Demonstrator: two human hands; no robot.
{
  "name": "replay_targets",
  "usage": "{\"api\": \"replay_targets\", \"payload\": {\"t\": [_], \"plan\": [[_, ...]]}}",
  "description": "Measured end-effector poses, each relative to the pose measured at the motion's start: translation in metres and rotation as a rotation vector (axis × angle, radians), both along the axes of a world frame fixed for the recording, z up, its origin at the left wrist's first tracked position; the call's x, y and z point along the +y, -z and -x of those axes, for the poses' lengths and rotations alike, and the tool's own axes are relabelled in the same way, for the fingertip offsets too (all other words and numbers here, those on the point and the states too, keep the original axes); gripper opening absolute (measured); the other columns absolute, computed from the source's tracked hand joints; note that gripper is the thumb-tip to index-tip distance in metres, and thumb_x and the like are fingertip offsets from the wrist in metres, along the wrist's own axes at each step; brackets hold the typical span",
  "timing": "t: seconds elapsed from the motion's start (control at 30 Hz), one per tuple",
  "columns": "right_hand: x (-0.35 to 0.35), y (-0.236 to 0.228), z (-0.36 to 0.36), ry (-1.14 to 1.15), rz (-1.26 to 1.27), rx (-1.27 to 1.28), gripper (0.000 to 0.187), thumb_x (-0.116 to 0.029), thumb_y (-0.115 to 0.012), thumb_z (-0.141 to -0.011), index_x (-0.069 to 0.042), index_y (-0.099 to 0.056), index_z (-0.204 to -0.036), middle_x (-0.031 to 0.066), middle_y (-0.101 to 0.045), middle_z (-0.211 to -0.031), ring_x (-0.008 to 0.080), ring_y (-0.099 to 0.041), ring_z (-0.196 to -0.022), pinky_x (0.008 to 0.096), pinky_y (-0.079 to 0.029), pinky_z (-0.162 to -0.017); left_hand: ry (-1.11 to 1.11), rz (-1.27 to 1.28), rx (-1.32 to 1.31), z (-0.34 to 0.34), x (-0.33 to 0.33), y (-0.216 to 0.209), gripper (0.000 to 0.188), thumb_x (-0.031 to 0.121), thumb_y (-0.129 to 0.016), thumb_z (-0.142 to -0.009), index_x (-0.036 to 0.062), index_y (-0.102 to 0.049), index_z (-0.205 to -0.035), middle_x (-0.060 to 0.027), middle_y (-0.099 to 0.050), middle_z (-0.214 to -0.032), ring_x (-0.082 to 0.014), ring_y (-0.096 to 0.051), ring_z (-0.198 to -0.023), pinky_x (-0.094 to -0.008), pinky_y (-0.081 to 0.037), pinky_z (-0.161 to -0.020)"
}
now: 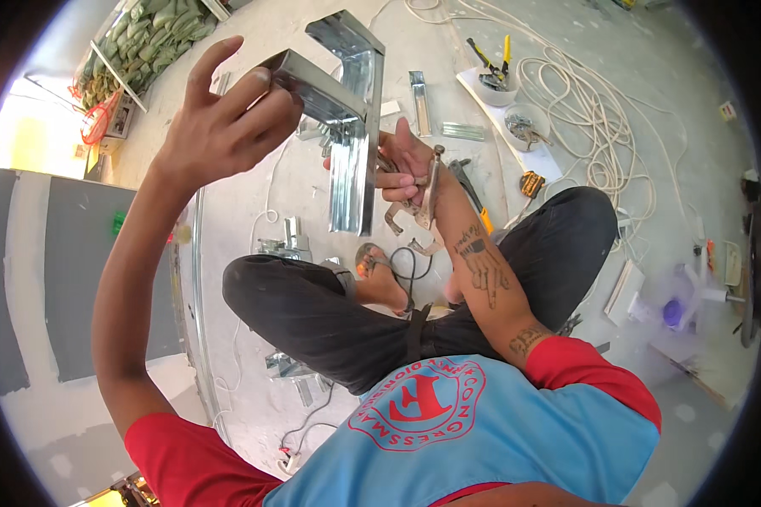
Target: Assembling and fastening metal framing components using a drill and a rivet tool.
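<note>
A shiny bracket-like frame of galvanized metal channel, with two arms sticking out to its left, is raised in front of me. My left hand grips the end of one arm, its index finger lifted away. On the frame's other side, my right hand has its fingers curled round a worn locking C-clamp, whose jaws hang below the hand. The upright part of the frame partly hides the right hand's fingers, so I cannot tell whether they touch the metal. Snips with a yellow-and-black handle lie beyond my right forearm.
Short metal channel pieces lie on the floor ahead, more by my left knee. At right are a tub of pliers, a bowl of screws, a tape measure and coiled cable. Filled sacks are stacked far left.
</note>
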State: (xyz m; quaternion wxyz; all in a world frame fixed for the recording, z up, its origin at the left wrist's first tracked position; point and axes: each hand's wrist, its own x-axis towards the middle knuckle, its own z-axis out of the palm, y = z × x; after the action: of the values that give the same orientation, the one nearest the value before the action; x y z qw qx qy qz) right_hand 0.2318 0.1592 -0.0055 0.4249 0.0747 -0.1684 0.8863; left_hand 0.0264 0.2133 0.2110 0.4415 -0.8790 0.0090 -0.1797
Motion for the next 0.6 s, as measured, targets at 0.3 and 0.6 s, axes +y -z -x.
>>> {"api": "replay_targets", "payload": {"t": [0.3,0.6], "plan": [[-0.013,-0.054,0.005,0.250,0.110,-0.219,0.055,-0.044,-0.060,-0.093,0.006,-0.059,-0.114,0.0107,-0.065,-0.074,0.0014,-0.038,-0.035,0.0145,-0.031,-0.027,-0.181,0.010,-0.310,-0.002,-0.023,-0.013,0.043,0.014,-0.071,-0.080,0.0232,-0.067,-0.122,0.0007,-0.061,-0.115,-0.0131,-0.059,-0.107,-0.0455,-0.030,-0.111],[-0.057,-0.078,0.014,0.505,0.001,-0.549,0.047,-0.018,-0.073,-0.086,-0.002,-0.050,-0.124,0.0064,-0.060,-0.091,0.0024,-0.039,-0.042,0.0178,-0.032,-0.033,0.128,1.860,-1.254,-0.018,-0.070,0.031,0.074,0.033,-0.076,-0.085,-0.0110,-0.040,-0.132,-0.0187,-0.063,-0.114,-0.0217,-0.059,-0.110,-0.0326,-0.046,-0.096]]}}
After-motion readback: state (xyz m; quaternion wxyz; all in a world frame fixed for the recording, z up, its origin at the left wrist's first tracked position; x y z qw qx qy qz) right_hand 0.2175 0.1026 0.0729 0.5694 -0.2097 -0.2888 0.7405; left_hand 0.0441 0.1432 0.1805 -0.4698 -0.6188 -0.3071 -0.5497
